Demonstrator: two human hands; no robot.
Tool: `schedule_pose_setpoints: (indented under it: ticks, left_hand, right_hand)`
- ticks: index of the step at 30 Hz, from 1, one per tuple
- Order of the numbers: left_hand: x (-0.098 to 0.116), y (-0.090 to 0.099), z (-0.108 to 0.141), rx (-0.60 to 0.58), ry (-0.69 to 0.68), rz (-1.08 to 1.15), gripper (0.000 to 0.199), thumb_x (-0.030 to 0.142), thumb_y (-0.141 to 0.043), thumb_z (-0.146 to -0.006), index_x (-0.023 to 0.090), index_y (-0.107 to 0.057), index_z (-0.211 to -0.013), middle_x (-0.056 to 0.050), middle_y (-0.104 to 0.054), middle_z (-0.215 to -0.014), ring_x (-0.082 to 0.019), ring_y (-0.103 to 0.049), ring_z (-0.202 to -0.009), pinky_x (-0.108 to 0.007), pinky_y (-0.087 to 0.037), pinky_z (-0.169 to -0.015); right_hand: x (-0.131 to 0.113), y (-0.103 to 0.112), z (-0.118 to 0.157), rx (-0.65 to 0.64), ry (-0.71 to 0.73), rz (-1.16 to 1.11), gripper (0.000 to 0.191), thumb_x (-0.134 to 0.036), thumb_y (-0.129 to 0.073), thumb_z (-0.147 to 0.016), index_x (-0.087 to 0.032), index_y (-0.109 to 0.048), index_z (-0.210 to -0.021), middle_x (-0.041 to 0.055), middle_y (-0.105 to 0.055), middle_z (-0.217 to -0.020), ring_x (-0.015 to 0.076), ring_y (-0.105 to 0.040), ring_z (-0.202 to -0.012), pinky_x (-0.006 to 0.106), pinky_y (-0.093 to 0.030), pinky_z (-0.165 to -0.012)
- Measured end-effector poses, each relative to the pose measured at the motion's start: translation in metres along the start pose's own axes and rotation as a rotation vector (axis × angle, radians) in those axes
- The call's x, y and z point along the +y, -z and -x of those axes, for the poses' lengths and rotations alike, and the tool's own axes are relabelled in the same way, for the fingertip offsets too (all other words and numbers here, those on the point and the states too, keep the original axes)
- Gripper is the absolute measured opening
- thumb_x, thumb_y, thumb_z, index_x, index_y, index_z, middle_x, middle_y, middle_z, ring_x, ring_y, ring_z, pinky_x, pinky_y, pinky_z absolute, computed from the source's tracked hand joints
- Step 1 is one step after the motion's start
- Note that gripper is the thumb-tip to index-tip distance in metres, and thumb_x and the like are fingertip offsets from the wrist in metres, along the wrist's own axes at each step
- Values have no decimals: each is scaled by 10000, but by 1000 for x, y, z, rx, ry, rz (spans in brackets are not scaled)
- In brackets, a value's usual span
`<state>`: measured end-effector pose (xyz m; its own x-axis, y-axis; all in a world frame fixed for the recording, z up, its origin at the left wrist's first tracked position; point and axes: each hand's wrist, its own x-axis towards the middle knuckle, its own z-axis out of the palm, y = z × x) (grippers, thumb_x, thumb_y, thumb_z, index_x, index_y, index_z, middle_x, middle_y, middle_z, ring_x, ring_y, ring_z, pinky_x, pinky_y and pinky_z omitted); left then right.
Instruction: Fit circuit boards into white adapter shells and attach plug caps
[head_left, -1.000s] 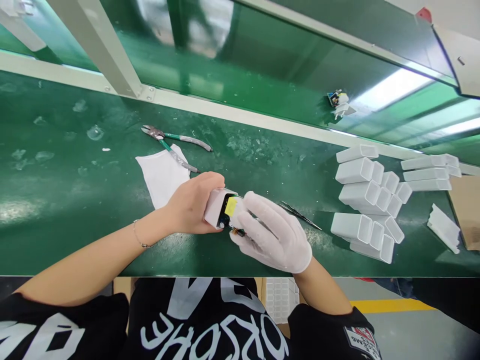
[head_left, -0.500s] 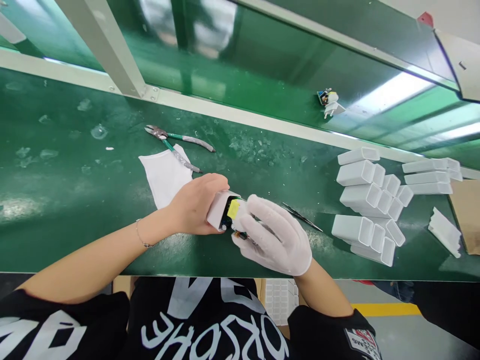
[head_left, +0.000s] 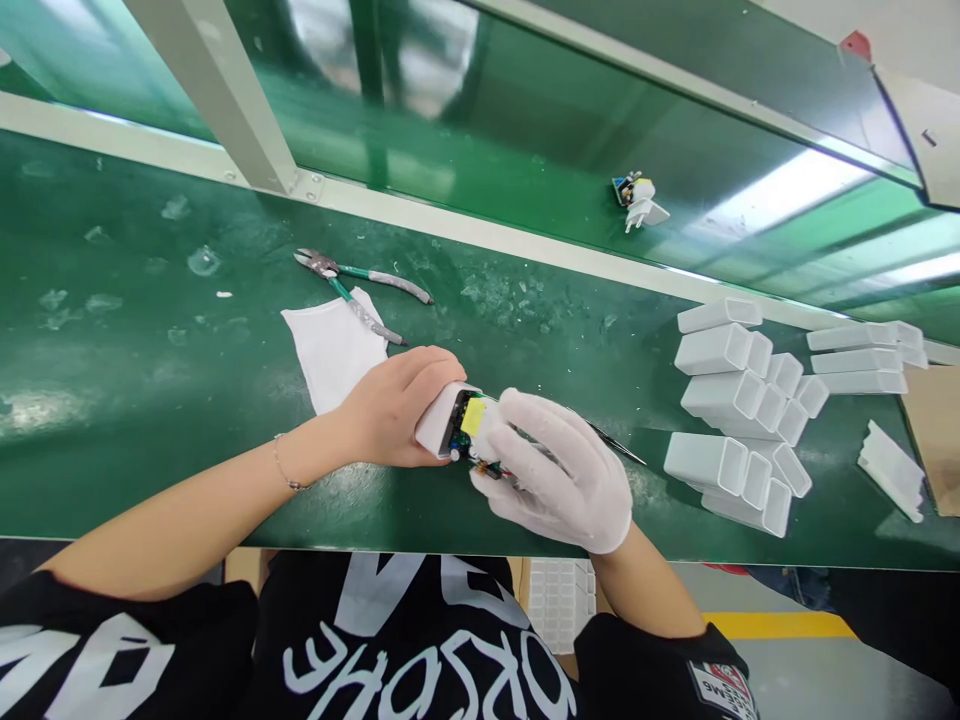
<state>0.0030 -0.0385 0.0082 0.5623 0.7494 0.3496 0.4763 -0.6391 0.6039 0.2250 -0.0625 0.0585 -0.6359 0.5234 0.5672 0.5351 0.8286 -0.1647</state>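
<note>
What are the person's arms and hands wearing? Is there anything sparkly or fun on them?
The right hand wears a white cloth glove. The left hand has no glove, but a thin, chain-like bracelet circles that wrist. Both black sleeves are short: the left one has big white shapes, the right one a red-and-white patch.

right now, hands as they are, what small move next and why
I'd probably square the circuit assembly to the white casing's open end with the gloved right hand, while the bare left hand steadies the casing: the assembly spans the opening, and some components sit outside it.
</note>
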Motion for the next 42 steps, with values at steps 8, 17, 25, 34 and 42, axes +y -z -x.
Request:
schedule_pose_setpoints:
  ticks: [8,17,25,34,42]
  left_hand:
    - [-2,-1,0,87,-106,-9,502,359,-679,-794,195,-445,-1207,-125,-653,-1097,-291,-660,-1051,-410,-595,-823]
    - [-2,-1,-2,153,-187,-52,442,365,-622,-846,158,-451,-1197,-122,-648,-1038,-266,-662,-984,-375,-601,-773]
    - [-1,0,-5,175,-219,-57,404,360,-631,-858,140,-478,-1161,-120,-650,-995,-257,-659,-933,-364,-590,-746]
    - [0,1,-4,166,-212,-66,385,342,-608,-856,116,-485,-1143,-135,-645,-989,-266,-661,-925,-365,-595,-743]
    - [-1,1,-5,158,-216,-73,419,352,-640,-853,143,-468,-1173,-125,-657,-1003,-260,-667,-951,-367,-601,-756]
  right_hand:
    - [0,0,-3,-10,8,-23,228,-182,-648,-875,-131,-659,-1096,112,-693,-1067,206,-679,-991,288,-631,-839]
    - [0,-1,-3,-25,7,-21,227,-181,-628,-886,-115,-659,-1101,116,-683,-1073,211,-674,-1011,301,-622,-833]
    - [0,-1,-3,-12,0,-29,238,-177,-647,-870,-111,-666,-1099,116,-671,-1086,208,-661,-1025,302,-619,-857]
    - [-1,-2,-2,22,-5,6,235,-173,-641,-874,-118,-667,-1101,110,-673,-1095,201,-662,-1028,280,-617,-833]
    - [-2,0,-4,-46,-5,16,214,-205,-615,-896,-131,-686,-1084,111,-678,-1062,200,-667,-997,281,-621,-826]
